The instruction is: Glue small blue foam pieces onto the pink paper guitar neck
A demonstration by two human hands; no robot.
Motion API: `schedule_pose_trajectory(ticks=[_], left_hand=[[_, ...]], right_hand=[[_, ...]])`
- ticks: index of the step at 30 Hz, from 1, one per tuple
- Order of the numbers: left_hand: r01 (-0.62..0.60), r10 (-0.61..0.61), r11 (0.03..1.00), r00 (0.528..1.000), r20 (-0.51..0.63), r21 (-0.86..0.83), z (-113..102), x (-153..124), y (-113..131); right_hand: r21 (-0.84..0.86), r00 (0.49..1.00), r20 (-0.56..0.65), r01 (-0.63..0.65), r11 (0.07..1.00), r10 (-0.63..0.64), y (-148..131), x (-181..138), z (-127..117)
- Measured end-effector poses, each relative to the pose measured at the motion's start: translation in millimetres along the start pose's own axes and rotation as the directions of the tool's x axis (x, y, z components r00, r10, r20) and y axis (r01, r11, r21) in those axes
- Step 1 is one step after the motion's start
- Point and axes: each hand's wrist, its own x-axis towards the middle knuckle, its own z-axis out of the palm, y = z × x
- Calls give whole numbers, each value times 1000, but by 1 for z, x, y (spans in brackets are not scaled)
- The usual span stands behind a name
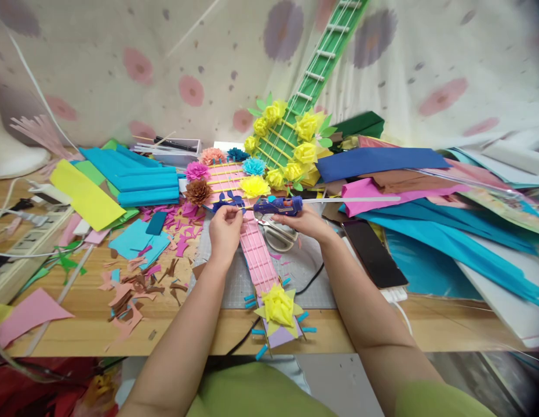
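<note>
A small pink paper guitar [258, 255] lies on the grey cutting mat [313, 278], with paper flowers round its body and a yellow flower [277, 306] on its head near me. My left hand [225, 231] pinches a dark blue paper flower [229, 202] at the guitar's body. My right hand [302, 223] grips a blue glue gun [278, 204] with its nozzle pointing left toward that flower; a clear glue stick [360, 200] sticks out to the right.
A larger green paper guitar [313, 75] with yellow flowers leans on the back cloth. Scissors [278, 234] lie under my right hand, a black phone [374, 255] to the right. Coloured paper sheets, scraps and a power strip [30, 231] crowd the wooden table [426, 330].
</note>
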Motion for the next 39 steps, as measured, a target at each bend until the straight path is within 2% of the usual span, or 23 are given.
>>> schedule_pose_trajectory(ticks=[9, 14, 18, 22, 24, 27, 33, 36, 39], left_hand=[[14, -13, 1000, 1000, 15, -23, 0, 0, -1], [8, -7, 1000, 999, 31, -25, 2, -2, -4], [-44, 44, 999, 994, 102, 1, 0, -1, -5], [-60, 71, 996, 981, 180, -69, -10, 9, 5], [-13, 31, 994, 983, 181, -104, -19, 17, 14], [16, 0, 993, 990, 141, -114, -34, 33, 32], [87, -80, 993, 993, 89, -76, -53, 57, 55], [122, -115, 989, 990, 81, -87, -55, 60, 59], [195, -180, 964, 979, 94, -181, -56, 58, 62]], right_hand=[[50, 1000, 3, -5, 999, 4, 9, 3, 1], [93, 1000, -13, -1, 996, 2, 4, 2, 2], [102, 993, -67, -92, 991, 99, -2, -1, -2], [122, 963, -176, -186, 975, 205, 4, -4, -16], [95, 945, -232, -213, 972, 230, 12, -4, -23], [-5, 935, -255, -258, 966, 248, 27, -2, -28], [-120, 920, -332, -259, 958, 207, 58, 8, -16], [-179, 908, -342, -316, 932, 243, 60, 10, -13], [-259, 911, -335, -334, 906, 240, 54, 8, -17]])
